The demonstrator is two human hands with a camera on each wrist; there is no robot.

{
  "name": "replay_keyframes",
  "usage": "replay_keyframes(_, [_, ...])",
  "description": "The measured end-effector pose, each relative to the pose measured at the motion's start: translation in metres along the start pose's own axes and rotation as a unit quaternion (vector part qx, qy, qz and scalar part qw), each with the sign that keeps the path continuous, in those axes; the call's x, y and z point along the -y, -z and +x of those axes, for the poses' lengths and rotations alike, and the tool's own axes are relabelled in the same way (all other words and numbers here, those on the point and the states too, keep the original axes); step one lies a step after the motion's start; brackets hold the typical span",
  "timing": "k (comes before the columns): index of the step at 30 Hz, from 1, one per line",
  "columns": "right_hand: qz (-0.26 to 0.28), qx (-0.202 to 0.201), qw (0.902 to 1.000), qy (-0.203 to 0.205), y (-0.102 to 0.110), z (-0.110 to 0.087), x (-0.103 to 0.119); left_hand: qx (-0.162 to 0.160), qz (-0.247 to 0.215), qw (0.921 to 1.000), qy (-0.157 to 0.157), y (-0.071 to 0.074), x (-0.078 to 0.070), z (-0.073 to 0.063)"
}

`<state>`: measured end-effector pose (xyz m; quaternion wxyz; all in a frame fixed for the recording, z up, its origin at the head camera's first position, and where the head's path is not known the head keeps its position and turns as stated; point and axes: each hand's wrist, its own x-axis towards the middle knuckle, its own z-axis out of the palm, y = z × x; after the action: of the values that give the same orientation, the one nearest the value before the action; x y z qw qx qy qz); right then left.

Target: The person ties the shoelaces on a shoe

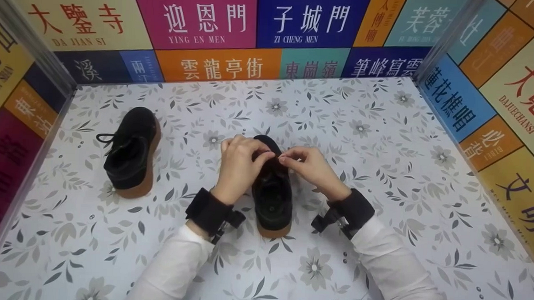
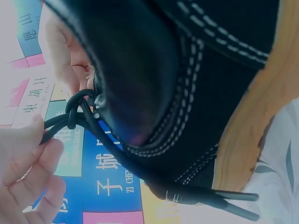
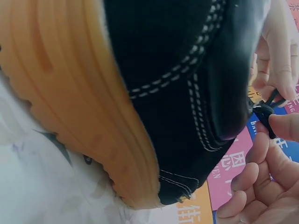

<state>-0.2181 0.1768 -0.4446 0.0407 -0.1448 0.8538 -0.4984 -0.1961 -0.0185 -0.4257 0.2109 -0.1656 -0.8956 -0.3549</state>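
Note:
A black shoe [image 1: 271, 208] with a tan sole stands upright on the patterned surface, its toe pointing away from me. Over its front my left hand [image 1: 240, 160] and right hand [image 1: 313, 167] meet at the laces. In the left wrist view, the left thumb and fingers pinch a doubled strand of black shoelace [image 2: 58, 123] beside a knot [image 2: 76, 109]. Two lace ends [image 2: 238, 200] trail along the shoe's side there. The right wrist view has the right thumb and forefinger pinching another part of the lace [image 3: 267, 122]. White stitching runs along the shoe's upper.
Another black shoe [image 1: 136, 141] stands to the left, with a lace loop [image 1: 105, 138] sticking out at its side. Coloured panels with lettering [image 1: 205, 21] wall in the back and both sides. A floral-printed sheet [image 1: 361, 126] covers the surface.

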Motion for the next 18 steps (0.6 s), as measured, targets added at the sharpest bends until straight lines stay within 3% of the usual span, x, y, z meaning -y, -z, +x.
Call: replay_keyframes(18, [-0.046,-0.029,0.9979,0.033,0.017,-0.003,-0.004,0.003,-0.016,0.9996,0.024,0.010,0.022,-0.010])
